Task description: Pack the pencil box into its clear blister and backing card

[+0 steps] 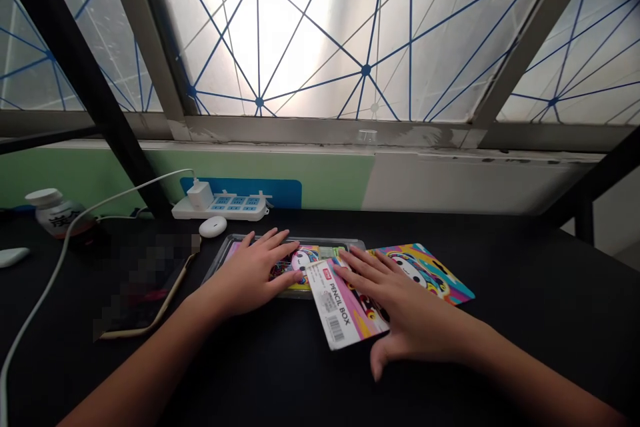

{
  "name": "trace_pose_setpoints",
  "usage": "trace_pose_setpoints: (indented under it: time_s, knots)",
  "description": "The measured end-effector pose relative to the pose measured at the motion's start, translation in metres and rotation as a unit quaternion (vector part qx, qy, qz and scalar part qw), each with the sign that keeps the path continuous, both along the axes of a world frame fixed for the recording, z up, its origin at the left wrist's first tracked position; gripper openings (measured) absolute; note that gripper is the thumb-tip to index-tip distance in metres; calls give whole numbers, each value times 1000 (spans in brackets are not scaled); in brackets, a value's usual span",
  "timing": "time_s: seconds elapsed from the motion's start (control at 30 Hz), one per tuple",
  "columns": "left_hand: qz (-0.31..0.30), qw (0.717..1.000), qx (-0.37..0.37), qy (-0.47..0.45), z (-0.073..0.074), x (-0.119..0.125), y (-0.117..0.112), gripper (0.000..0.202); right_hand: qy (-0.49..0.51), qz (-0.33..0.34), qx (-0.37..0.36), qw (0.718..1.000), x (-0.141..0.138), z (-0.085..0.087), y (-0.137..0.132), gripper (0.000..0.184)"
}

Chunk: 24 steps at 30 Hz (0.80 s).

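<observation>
On desk (530, 293): left hand (250, 275) spread over one case (320, 240), right hand (400, 307) spread over one card (337, 310).

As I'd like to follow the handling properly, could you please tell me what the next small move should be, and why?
Perhaps the right hand should slide the printed PENCIL BOX card aside, since its upper corner overlaps the clear plastic case, over which the left hand lies spread.

Left hand (256, 275) and right hand (400, 303) lie palm-down, fingers (361, 282) loosely spread.
</observation>
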State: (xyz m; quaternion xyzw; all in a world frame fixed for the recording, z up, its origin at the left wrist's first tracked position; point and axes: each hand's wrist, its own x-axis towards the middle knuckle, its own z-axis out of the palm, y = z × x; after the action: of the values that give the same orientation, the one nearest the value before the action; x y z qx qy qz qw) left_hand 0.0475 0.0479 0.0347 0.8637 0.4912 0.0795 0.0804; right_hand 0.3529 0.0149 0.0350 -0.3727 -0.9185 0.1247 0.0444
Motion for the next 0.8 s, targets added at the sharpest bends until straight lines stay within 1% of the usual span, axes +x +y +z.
trace_pose_setpoints:
  time_s: [0.03,0.07,0.17,0.2,0.27,0.4,0.53,0.7,0.8]
  knots:
    - [1,1000,-3,0,0,-1,1,70,-11,-14,2,1000,5,0,3,112]
    - [1,1000,-6,1,1,-1,1,71,-21,-33,4,999,12,0,6,107]
    - [-1,1000,-18,-2,3,-2,2,71,-56,-93,6,994,32,1,17,84]
    - [-2,1000,-20,-3,4,-3,2,70,-67,-103,6,992,36,1,19,81]
    - [-3,1000,-22,-4,4,-3,2,70,-86,-113,6,990,39,0,21,83]
    - [-4,1000,-20,-2,5,-3,1,69,-107,-140,32,984,31,-3,19,87]
    - [-7,1000,-26,-5,6,-4,2,68,-134,-138,71,979,30,-8,20,83]
    - [-11,999,-29,-23,6,-7,4,66,-147,-112,139,973,45,-15,30,72]
    - [-10,999,-24,-29,4,-10,7,65,-141,-108,189,966,50,-20,37,68]
